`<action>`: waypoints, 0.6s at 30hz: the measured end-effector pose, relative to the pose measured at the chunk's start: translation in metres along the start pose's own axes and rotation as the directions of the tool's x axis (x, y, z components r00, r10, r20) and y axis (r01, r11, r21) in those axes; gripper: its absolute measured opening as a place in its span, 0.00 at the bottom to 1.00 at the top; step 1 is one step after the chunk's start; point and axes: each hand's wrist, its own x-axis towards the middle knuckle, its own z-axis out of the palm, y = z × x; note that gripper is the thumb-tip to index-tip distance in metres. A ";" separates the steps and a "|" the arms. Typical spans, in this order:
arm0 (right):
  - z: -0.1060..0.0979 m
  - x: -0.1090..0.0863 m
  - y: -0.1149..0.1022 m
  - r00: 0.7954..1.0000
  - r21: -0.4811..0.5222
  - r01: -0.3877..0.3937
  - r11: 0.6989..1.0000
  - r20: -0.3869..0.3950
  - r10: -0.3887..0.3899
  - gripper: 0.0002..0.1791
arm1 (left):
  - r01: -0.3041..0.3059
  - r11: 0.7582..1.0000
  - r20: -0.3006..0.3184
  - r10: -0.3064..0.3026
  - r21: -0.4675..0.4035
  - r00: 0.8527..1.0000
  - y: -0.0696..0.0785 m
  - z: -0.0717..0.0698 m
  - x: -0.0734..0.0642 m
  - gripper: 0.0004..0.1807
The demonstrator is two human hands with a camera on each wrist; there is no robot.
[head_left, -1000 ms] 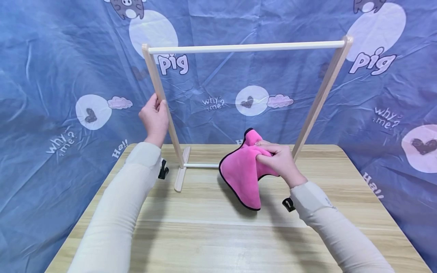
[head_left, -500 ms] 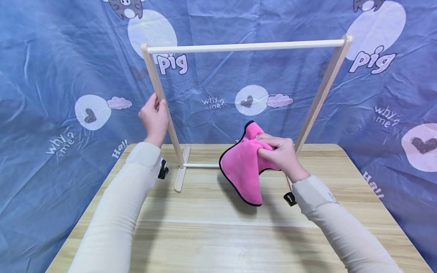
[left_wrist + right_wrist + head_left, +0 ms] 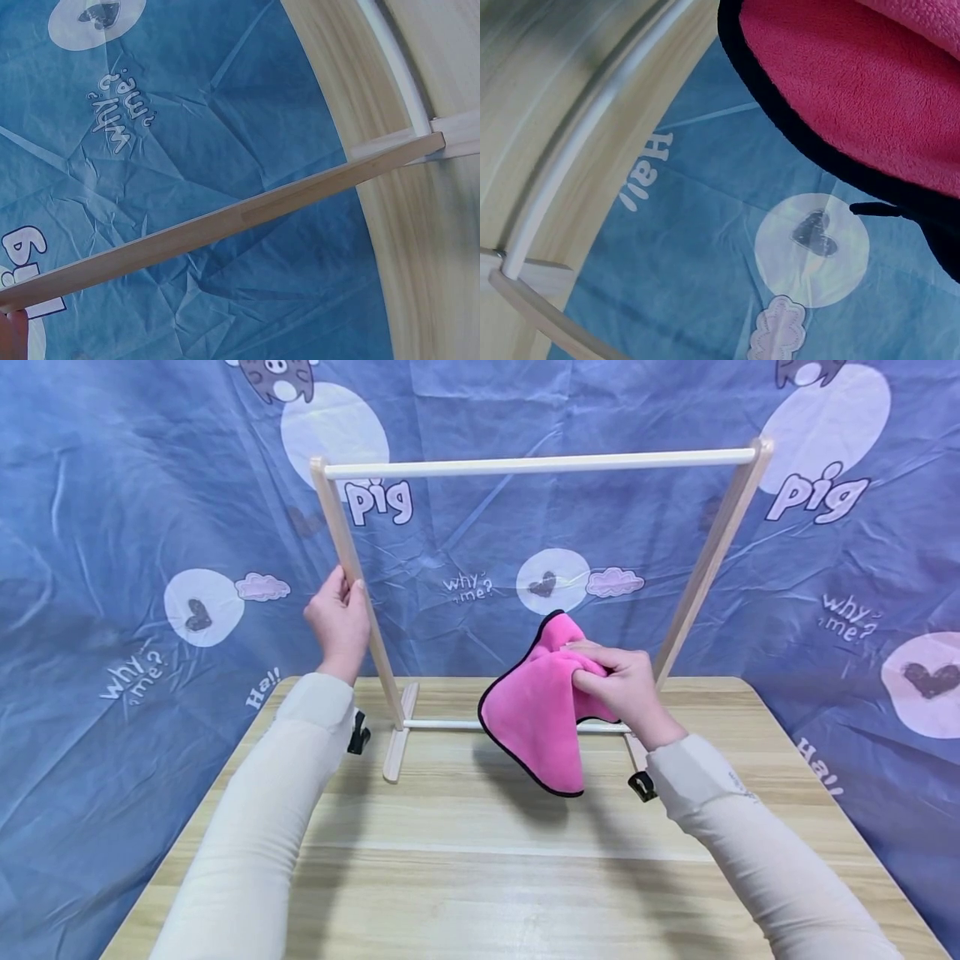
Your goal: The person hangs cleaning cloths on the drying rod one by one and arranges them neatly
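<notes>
A pink towel (image 3: 528,714) with black edging hangs in folds from my right hand (image 3: 626,689), which pinches it near the middle, above the table. In the right wrist view the towel (image 3: 855,90) fills the upper right and the fingers are hidden. My left hand (image 3: 341,622) grips the left post of a wooden rack (image 3: 540,465) about halfway up. Only fingertips (image 3: 13,334) show in the left wrist view, at the post's lower-left end. The towel is in front of the rack's lower rod, below the white top bar.
The rack's left foot (image 3: 400,732) stands on the wooden table (image 3: 480,877). A blue printed cloth (image 3: 465,527) hangs behind and at both sides. Black buckles (image 3: 358,733) hang at both wrists.
My right hand has risen with the towel and shifted slightly right, so the towel's lower tip is higher above the table. The left hand stays on the post.
</notes>
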 end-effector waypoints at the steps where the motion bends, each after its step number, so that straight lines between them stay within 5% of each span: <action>1: -0.001 0.001 -0.001 1.000 -0.005 0.008 1.000 0.000 -0.008 0.12 | 0.002 1.000 0.000 -0.002 -0.003 1.000 0.000 0.000 0.000 0.14; 9: -0.006 0.009 -0.008 0.996 -0.122 0.086 0.989 -0.021 -0.089 0.11 | -0.003 1.000 0.005 0.003 0.003 1.000 0.001 -0.001 -0.001 0.15; 18: -0.009 0.019 -0.018 0.990 -0.094 0.135 0.986 -0.037 -0.139 0.12 | -0.004 1.000 0.006 0.004 0.005 1.000 0.001 -0.001 -0.001 0.15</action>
